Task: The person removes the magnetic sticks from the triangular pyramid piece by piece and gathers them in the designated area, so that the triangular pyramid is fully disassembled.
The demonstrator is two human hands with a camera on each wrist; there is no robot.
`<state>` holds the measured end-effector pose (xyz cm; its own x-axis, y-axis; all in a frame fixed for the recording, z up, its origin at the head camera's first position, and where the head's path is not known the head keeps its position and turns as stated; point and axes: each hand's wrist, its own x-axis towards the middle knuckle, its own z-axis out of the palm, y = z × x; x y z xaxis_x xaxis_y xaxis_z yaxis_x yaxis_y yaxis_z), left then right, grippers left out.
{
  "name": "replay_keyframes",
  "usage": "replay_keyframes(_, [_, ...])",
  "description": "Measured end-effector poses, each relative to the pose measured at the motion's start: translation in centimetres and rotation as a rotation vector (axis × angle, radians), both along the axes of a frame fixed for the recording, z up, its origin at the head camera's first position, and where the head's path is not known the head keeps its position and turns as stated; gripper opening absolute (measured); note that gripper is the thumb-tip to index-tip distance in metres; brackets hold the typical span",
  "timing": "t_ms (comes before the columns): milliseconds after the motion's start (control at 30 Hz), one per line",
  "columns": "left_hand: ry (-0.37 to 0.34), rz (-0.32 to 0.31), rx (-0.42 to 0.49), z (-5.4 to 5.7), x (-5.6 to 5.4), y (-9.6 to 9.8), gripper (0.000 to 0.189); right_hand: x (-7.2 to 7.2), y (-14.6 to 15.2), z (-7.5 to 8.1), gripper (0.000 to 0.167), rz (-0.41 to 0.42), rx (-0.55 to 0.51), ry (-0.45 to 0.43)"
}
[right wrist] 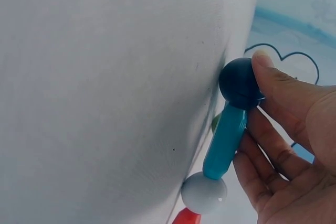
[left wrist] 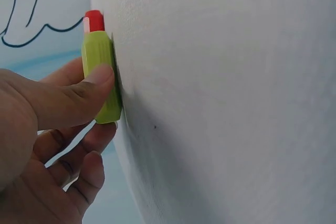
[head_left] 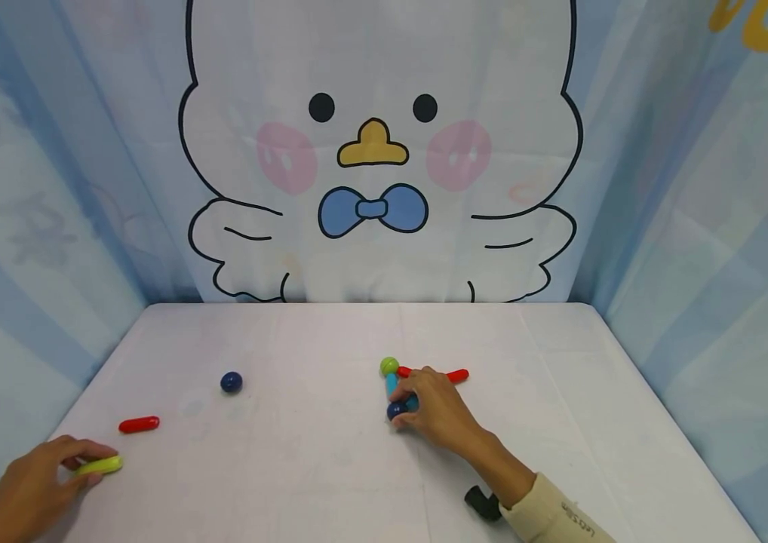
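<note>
My left hand (head_left: pixel 34 483) pinches a yellow-green toy rod (left wrist: pixel 97 51) between thumb and fingers, low at the table's left side. Just beyond it lies a red rod (head_left: pixel 139 424). At the table's middle right, my right hand (head_left: pixel 441 411) holds a dark blue ball (right wrist: pixel 239 82) with thumb and fingertips. That ball touches a teal rod (right wrist: pixel 226 140), whose other end meets a white ball (right wrist: pixel 203 192); a red rod (right wrist: pixel 186 217) continues from there. A green ball (head_left: pixel 389 366) stands at the far corner, with another blue rod (head_left: pixel 392 383) beside it. The hand partly hides this joined shape.
A second dark blue ball (head_left: pixel 231 382) sits on the left half of the white table (head_left: pixel 302 467). A black curved piece (head_left: pixel 482 504) lies beside the right sleeve (head_left: pixel 547 509). Printed curtains (head_left: pixel 696 226) stand behind the table and along its sides.
</note>
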<state>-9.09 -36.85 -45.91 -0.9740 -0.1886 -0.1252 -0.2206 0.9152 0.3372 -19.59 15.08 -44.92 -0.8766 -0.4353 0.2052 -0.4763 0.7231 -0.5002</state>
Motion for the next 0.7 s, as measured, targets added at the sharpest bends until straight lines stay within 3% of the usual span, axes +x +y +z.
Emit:
replay_keyframes(400, [-0.004,-0.018,-0.039,0.5,0.4,0.0,0.042,0.0,0.0,0.0,0.028,-0.001,0.001,-0.012])
replay_keyframes(567, [0.102,-0.042,-0.122,1.1,0.5,0.1,0.048,0.0,0.2,0.4,0.028,-0.003,-0.022,-0.069])
replay_keyframes(700, [0.191,-0.065,-0.141,2.5,0.1,1.3,0.046,-0.2,0.3,0.7,0.028,-0.020,-0.066,-0.118])
